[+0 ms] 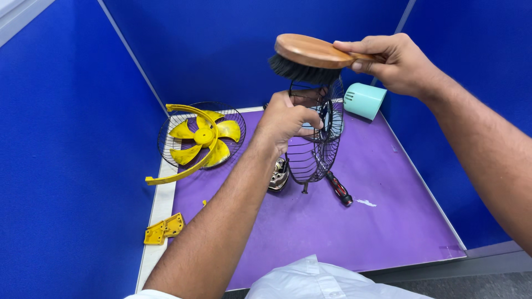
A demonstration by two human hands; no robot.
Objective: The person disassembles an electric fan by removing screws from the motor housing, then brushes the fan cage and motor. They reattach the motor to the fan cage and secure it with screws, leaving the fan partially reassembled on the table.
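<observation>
Two hands busy over the purple desk (310, 238). Left hand (285, 119) has its fingers curled tight around the rim of a black wire fan guard (316, 149), held upright on edge near desk centre. Right hand (396, 61) pinches the handle of a wooden brush (310, 52), bristles resting on the guard's top at 12 o'clock.

Risks, as judged:
- Guard is thin springy wire, gripped on one side only; brush pressure could twist it out of the hold or bend the ribs.
- Dark soft bristles could snag between the wires.
- A guard that slips would land on the screwdriver (338, 188) or the metal motor part (279, 176) just beneath it.
- Mint plastic cup (364, 101) at 1 o'clock lies on its side, round, could roll.

Materials: brush back is smooth oval varnished wood. At 9 o'clock, glossy yellow plastic fan blades (204, 138) sit in a second wire guard, under a curved yellow bracket (185, 166). Small yellow plastic piece (164, 228) at 8 o'clock.
</observation>
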